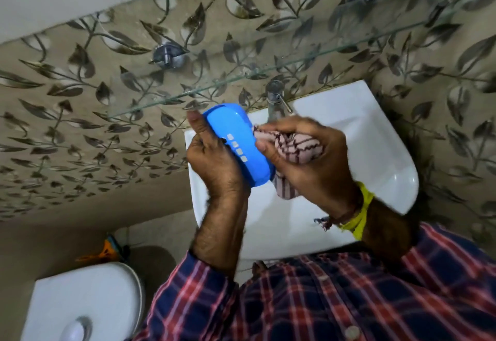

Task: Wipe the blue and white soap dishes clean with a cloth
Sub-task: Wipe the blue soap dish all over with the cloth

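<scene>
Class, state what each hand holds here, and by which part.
Left hand grips the blue soap dish along its left rim. Right hand holds the bunched striped cloth against the dish's right side.

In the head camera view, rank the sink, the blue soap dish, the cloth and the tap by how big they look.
1. sink
2. blue soap dish, though it is held nearer the camera
3. cloth, partly hidden in the right hand
4. tap

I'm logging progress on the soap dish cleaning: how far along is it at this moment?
Nothing shows as finished. In hand: the left hand grips the blue soap dish over the white basin, while the right hand presses the bunched striped cloth against its end. Left: the white soap dish, which is not in view.
</scene>
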